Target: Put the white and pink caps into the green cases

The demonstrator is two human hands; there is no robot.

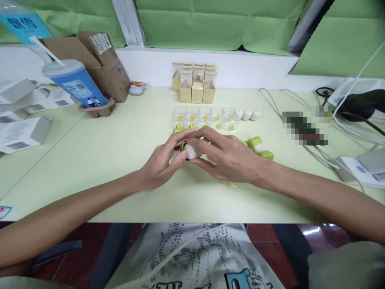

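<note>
Over the table's middle, both hands meet around a small white rounded piece (193, 151) and a dark-green cover (182, 147) at its left end. My left hand (159, 162) is closed on the green cover, its thumb against the white piece. The fingers of my right hand (227, 156) grip the white piece from the right. How far the piece sits inside the cover is hidden by fingers. Behind the hands, clear plastic cups (204, 116) with yellow labels stand in rows. Several similar white pieces (246, 115) lie to their right. Green pieces (265, 155) rest beside my right wrist.
Small open cardboard boxes (197, 92) stand by the wall. A blue drink cup (80, 86) in a carton holder, a brown box (110, 68) and white boxes (24, 134) occupy the left. Cables (321, 154) and a white box (361, 170) lie at right.
</note>
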